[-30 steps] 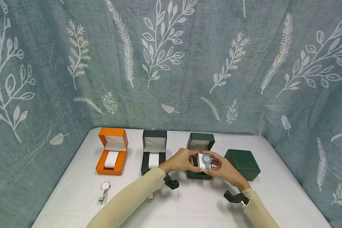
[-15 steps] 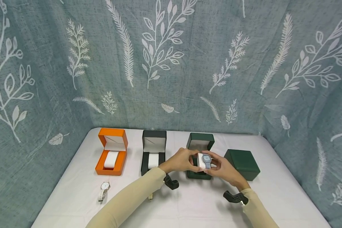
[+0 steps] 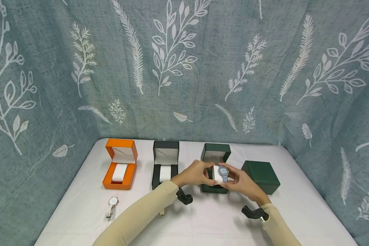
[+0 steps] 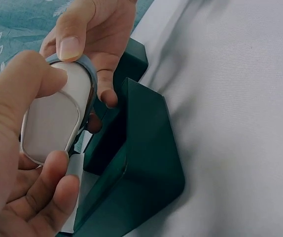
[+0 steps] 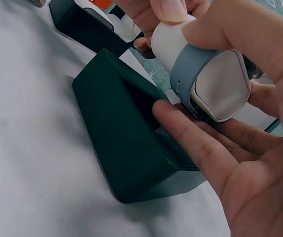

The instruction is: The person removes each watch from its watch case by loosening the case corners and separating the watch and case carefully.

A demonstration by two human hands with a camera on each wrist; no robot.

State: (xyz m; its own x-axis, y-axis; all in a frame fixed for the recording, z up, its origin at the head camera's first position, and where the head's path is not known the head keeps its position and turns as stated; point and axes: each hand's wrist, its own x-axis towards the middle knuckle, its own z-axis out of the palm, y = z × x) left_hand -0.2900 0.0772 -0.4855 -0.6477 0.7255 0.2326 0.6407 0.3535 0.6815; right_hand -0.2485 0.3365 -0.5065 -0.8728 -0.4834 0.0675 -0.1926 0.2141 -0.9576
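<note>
Head view evenly bright, wrist views dimmer — soft, diffuse shadows

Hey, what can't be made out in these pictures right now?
Head view: the time on the blue watch, too small to read.
Head view: much of the open green box, behind the left hand, right hand and white cushion.
Head view: most of a gold-toned item, behind the left sleeve.
Right wrist view: most of the orange box, cut off by the top edge.

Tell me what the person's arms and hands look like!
The left sleeve and right sleeve are long, plain and cream. A black strap shows at each wrist. The left hand and right hand wear no gloves.
</note>
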